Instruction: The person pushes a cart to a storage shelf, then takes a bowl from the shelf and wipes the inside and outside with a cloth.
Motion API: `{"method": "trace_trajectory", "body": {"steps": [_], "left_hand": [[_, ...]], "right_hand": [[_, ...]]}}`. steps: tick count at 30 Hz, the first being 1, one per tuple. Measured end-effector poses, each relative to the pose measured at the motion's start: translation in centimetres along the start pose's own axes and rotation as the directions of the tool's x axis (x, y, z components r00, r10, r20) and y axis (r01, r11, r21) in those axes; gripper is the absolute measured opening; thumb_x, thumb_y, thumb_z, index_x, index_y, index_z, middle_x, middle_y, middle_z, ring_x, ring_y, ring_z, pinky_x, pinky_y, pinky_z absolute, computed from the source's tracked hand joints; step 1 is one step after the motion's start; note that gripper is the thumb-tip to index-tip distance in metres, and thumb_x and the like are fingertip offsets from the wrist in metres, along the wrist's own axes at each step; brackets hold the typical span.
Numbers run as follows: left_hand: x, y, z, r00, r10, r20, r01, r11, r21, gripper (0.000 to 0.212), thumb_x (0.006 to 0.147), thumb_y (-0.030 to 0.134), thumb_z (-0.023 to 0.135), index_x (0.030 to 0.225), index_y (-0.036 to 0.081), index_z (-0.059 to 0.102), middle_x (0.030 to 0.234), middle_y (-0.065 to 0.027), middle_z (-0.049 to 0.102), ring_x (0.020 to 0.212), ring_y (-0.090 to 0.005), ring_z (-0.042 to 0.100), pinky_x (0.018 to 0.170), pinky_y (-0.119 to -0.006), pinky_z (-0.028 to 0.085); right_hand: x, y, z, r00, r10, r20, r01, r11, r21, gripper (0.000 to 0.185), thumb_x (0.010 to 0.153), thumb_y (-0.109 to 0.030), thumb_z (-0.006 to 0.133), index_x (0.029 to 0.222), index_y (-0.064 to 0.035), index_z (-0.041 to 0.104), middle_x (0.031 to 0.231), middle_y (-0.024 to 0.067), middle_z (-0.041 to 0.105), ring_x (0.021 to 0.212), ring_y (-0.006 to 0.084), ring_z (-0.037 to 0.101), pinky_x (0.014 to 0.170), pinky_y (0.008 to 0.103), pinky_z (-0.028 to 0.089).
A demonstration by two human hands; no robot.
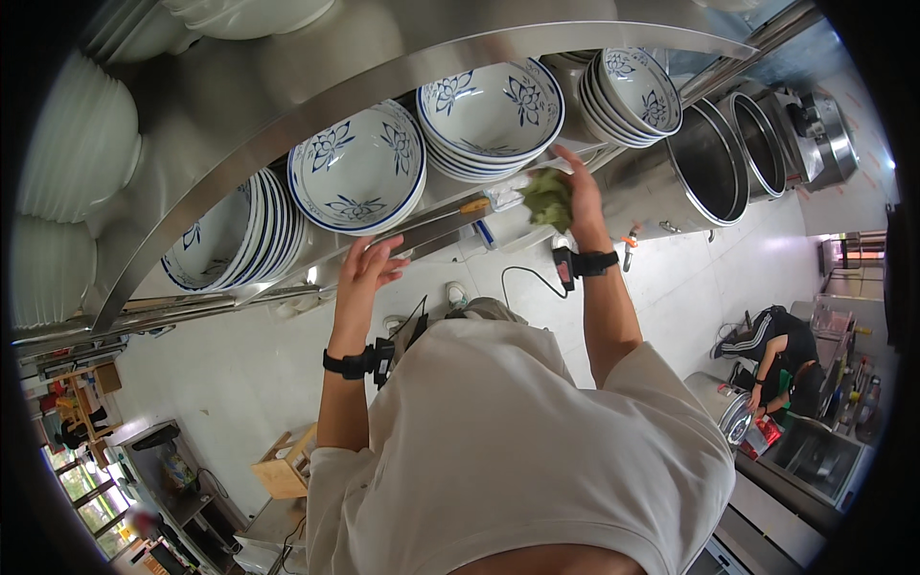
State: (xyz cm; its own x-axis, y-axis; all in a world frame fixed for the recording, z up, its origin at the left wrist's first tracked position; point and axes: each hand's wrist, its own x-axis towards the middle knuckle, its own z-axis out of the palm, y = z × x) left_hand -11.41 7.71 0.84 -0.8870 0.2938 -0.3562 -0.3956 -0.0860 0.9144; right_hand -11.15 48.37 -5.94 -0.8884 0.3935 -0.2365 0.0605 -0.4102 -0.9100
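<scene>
My left hand [368,267] has its fingers apart and holds nothing. It is beside the lower rim of a white bowl with blue flowers [358,169]; whether it touches the bowl cannot be told. In my right hand [581,190] is a crumpled green rag or leaf [548,199], slightly blurred. That hand is just below a stack of patterned bowls [492,108]. A tool with a yellow handle [474,205] and a clear plastic wrapper [507,195] lie between the hands, near the shelf edge.
An upper steel shelf [460,50] carries plain white bowls [79,136]. More patterned bowls stand left [237,237] and right [636,93]. Large steel pots [708,162] are at right. A cable [528,269] hangs near my right wrist. A person [780,359] crouches at far right.
</scene>
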Motion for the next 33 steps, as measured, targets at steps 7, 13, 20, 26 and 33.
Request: {"method": "trace_trajectory", "body": {"steps": [7,13,20,26,33], "left_hand": [[-2.6,-1.8,-1.4,0.987,-0.139,0.085,0.126,0.982,0.139,0.039,0.111,0.028,0.052,0.139,0.002,0.059,0.128,-0.0141,0.072,0.110,-0.0224,0.072,0.094,-0.033,0.055],[-2.5,-2.2,-2.1,0.971,-0.187,0.148,0.158,0.969,0.188,0.038,0.111,0.030,0.051,0.134,0.002,0.062,0.123,-0.0135,0.073,0.109,-0.0214,0.071,0.095,-0.033,0.054],[0.0,-2.9,-0.9,0.941,-0.218,0.260,0.175,0.968,0.178,0.038,0.112,0.033,0.049,0.131,0.002,0.062,0.121,-0.0133,0.074,0.106,-0.0205,0.071,0.094,-0.032,0.054],[0.0,-3.1,4.4,0.937,-0.199,0.286,0.151,0.972,0.180,0.036,0.111,0.030,0.049,0.130,0.002,0.063,0.120,-0.0131,0.074,0.106,-0.0208,0.071,0.095,-0.033,0.053],[-0.1,-5.5,11.3,0.979,-0.166,0.118,0.164,0.986,0.027,0.038,0.111,0.032,0.050,0.129,0.001,0.063,0.120,-0.0139,0.074,0.107,-0.0223,0.071,0.095,-0.034,0.053]], "right_hand": [[3.0,-5.4,-11.1,0.971,-0.073,-0.227,0.109,0.983,0.150,0.078,0.104,-0.070,0.043,0.159,-0.0149,0.041,0.157,0.0225,0.046,0.135,0.0337,0.055,0.110,0.0454,0.049],[6.3,-6.6,-12.1,0.968,-0.173,-0.180,0.180,0.983,0.027,0.069,0.107,-0.060,0.041,0.158,-0.0141,0.044,0.153,0.0061,0.054,0.136,0.0289,0.052,0.111,0.0426,0.046],[6.8,-5.8,-13.2,0.981,-0.089,-0.171,0.107,0.989,0.104,0.063,0.106,-0.055,0.039,0.148,-0.0107,0.055,0.143,0.0093,0.062,0.124,0.0264,0.058,0.105,0.0406,0.049],[6.4,-6.4,-13.7,0.996,0.086,-0.026,-0.082,0.985,0.152,0.057,0.104,-0.050,0.045,0.144,-0.0114,0.056,0.132,0.0161,0.067,0.112,0.0300,0.067,0.097,0.0400,0.055],[6.8,-7.0,-13.9,0.980,-0.112,0.165,0.093,0.989,0.117,0.053,0.107,-0.031,0.042,0.155,-0.0099,0.044,0.143,0.0073,0.061,0.124,0.0246,0.061,0.108,0.0369,0.046]]}}
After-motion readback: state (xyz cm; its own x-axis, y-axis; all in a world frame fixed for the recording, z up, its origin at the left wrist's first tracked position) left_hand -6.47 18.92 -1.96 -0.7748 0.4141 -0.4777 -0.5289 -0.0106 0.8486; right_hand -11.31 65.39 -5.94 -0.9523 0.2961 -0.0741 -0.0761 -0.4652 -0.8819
